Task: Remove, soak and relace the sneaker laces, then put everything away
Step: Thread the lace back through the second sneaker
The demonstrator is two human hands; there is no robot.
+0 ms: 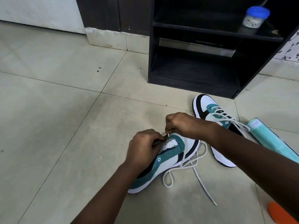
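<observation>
Pinching a lace tip (168, 135), the right hand (179, 122) is working at the near sneaker (169, 156) at lower centre, while the left hand (143, 147) is gripping its tongue; the laced sneaker (208, 110) is lying right of it.

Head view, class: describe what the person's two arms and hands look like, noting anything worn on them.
Both forearms are bare right down to the frame edge, with no sleeves showing. The left hand and right hand wear no gloves, and no watch or bracelet shows at the wrists. The fingers are too blurred to tell about rings.
</observation>
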